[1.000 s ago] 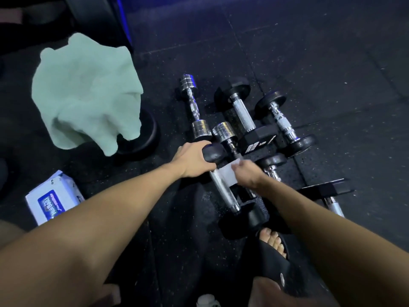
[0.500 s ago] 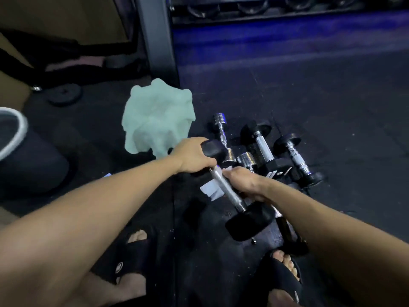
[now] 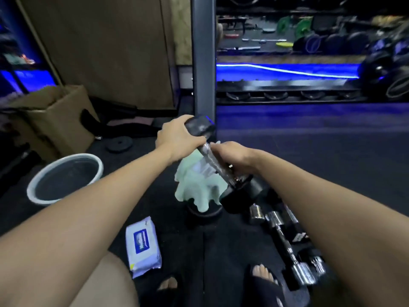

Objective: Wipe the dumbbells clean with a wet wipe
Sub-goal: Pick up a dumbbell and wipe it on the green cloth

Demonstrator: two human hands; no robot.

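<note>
Head view: the left hand (image 3: 177,138) grips the upper black end of the dumbbell (image 3: 223,165), which is held clear of the floor (image 3: 332,151) and tilted, lower end toward the right. The fingers of the left hand are curled round that end. The right hand (image 3: 232,155) is clamped on the chrome handle, fingers curled, with the wet wipe (image 3: 204,169) pressed against the bar and hanging below it. A pale green towel (image 3: 194,189) lies on the floor behind the dumbbell. The remaining dumbbells (image 3: 285,231) lie grouped on the floor under the right forearm. A wipes pack (image 3: 142,242) lies near the left leg; a bucket (image 3: 64,178) stands to the left.

Progress, as judged: one handle is being wiped; both its ends and the floor group appear still to be done; their cleanliness cannot be told
</note>
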